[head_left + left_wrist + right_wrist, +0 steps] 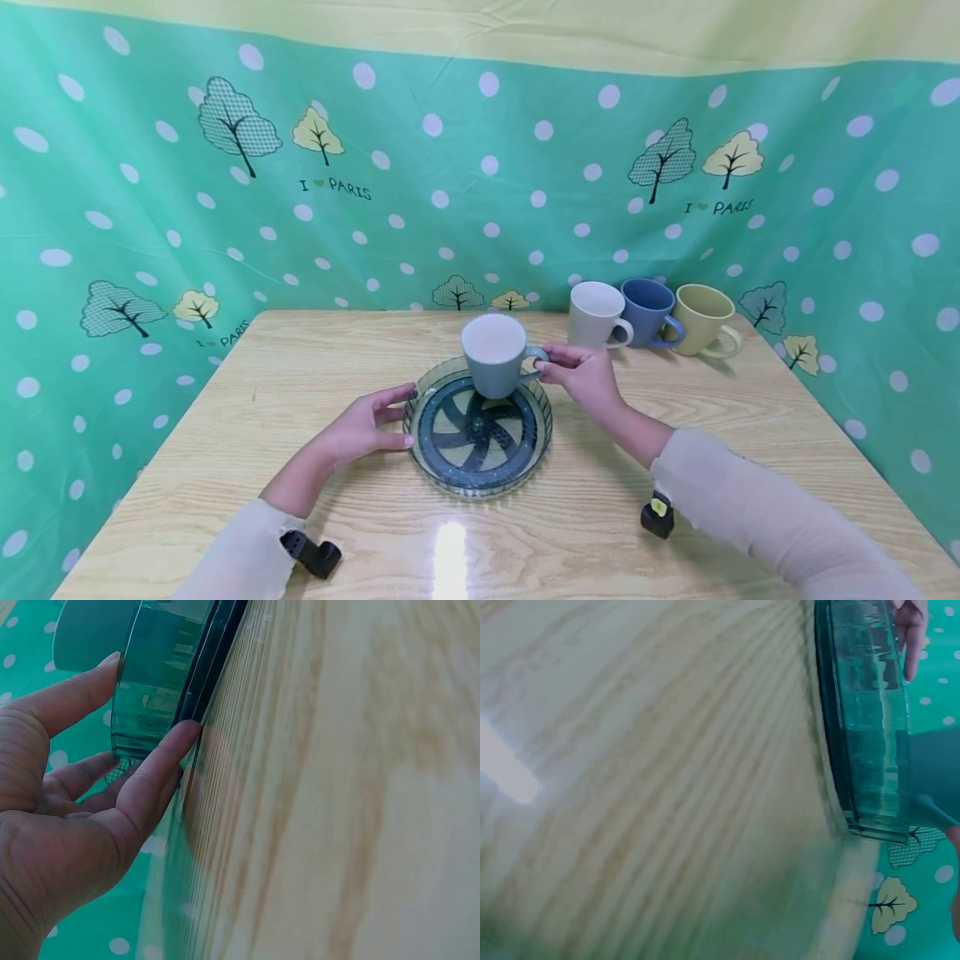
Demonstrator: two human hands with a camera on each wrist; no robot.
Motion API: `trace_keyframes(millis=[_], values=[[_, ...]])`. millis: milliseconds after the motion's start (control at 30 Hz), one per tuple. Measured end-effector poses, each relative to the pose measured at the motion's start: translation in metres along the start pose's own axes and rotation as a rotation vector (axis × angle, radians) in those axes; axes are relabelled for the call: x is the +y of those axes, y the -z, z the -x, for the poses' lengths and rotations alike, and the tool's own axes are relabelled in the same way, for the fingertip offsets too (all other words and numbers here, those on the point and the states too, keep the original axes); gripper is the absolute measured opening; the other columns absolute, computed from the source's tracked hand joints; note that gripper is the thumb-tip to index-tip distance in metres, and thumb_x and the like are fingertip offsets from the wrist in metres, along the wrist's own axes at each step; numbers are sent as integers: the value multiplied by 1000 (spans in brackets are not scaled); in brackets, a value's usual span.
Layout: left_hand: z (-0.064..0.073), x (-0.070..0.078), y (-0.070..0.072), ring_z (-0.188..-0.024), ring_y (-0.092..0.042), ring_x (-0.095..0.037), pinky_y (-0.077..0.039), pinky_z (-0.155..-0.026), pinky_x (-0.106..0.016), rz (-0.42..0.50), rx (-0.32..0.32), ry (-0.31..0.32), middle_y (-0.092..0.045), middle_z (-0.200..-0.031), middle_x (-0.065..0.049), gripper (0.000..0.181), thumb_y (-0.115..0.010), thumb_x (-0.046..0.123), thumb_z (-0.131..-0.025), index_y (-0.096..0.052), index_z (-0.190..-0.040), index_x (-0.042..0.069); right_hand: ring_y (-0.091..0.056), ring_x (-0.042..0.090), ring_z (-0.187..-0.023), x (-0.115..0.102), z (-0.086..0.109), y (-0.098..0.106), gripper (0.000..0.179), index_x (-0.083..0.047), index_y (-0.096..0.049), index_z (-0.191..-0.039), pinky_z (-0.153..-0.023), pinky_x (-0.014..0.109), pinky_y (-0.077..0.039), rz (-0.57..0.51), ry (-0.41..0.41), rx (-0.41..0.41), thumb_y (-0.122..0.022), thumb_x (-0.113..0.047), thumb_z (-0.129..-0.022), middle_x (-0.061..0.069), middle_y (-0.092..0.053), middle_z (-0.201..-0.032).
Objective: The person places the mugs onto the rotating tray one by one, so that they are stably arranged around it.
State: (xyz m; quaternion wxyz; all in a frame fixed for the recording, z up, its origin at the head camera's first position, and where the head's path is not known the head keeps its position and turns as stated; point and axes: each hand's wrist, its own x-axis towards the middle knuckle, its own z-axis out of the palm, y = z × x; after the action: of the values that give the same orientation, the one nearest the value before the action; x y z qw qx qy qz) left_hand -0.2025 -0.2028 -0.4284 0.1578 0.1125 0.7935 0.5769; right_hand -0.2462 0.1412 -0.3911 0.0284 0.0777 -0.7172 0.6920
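A grey-blue mug (495, 360) stands upright over the back of a round clear tray (480, 487) with a dark bladed pattern in its floor. My right hand (588, 379) pinches the mug's handle (534, 364) between thumb and fingers. In the right wrist view only a sliver of that hand (955, 885) shows, by the handle at the edge. My left hand (367, 429) touches the left side of the tray with spread fingers. Close up in the left wrist view, one fingertip (111, 658) meets the tray's rim and another lies low by its base (196, 701).
At the back right of the wooden table (322, 350) stand a white mug (592, 315), a blue mug (647, 312) and a yellow mug (701, 321), side by side. A green dotted cloth (420, 167) hangs behind the table and along both sides.
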Motion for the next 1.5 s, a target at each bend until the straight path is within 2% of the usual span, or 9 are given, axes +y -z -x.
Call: trace_keyframes(millis=[167, 433, 633, 800, 1000, 1167, 1300, 1500], values=[[0, 0, 0, -133, -41, -42, -45, -103, -42, 2, -3, 1, -34, -154, -19, 86, -80, 4, -78, -33, -151, 4, -72, 15, -81, 6, 2, 0, 36, 15, -61, -118, -74, 33, -60, 3, 6, -1, -70, 9, -84, 27, -68, -105], [1, 0, -1, -133, -41, -42, -44, -104, -43, -6, -1, -3, -34, -153, -19, 86, -80, 5, -78, -34, -151, 4, -73, 21, -80, 14, 3, 0, 35, 17, -60, -117, -72, 34, -60, -20, 6, 6, -69, 12, -83, 29, -67, -103], [1, 0, -1, -133, -41, -41, -42, -105, -44, -5, -1, 4, -34, -154, -18, 86, -80, 6, -79, -34, -151, 6, -72, 19, -81, 19, -2, 1, 35, 15, -60, -118, -75, 35, -60, -60, -34, 13, -68, 11, -84, 24, -70, -101], [1, 1, -1, -134, -40, -40, -44, -104, -43, -3, -5, 8, -34, -154, -17, 86, -80, 7, -79, -34, -151, 7, -72, 17, -83, 21, -7, 4, 34, 14, -61, -117, -77, 34, -59, -46, -41, 2, -69, 9, -85, 19, -72, -99], [2, 1, -2, -133, -41, -41, -45, -103, -41, 0, 1, 4, -34, -154, -17, 86, -80, 7, -78, -34, -151, 7, -70, 13, -90, 19, -8, 9, 37, 10, -63, -119, -82, 30, -57, 25, -38, -33, -72, 6, -83, 18, -71, -106], [4, 0, -2, -131, -44, -40, -48, -100, -40, -5, 20, 5, -37, -152, -18, 88, -82, 8, -76, -35, -150, 5, -67, 17, -102, 20, -10, 17, 42, 5, -63, -122, -86, 26, -55, 107, -15, -60, -76, -1, -82, 16, -69, -115], [6, 0, -2, -126, -48, -41, -54, -91, -38, 52, 30, 0, -42, -146, -22, 87, -83, 5, -75, -36, -148, 1, -64, 24, -109, 21, -11, 22, 44, 6, -61, -124, -89, 25, -54, 134, -1, -74, -76, -4, -84, 17, -67, -120], [7, 1, -1, -115, -55, -37, -58, -81, -43, 154, 49, 42, -46, -137, -25, 76, -79, 6, -80, -38, -144, -1, -61, 28, -113, 21, -11, 29, 45, 0, -62, -126, -92, 18, -49, 198, 2, -69, -76, -11, -85, 15, -65, -123]])
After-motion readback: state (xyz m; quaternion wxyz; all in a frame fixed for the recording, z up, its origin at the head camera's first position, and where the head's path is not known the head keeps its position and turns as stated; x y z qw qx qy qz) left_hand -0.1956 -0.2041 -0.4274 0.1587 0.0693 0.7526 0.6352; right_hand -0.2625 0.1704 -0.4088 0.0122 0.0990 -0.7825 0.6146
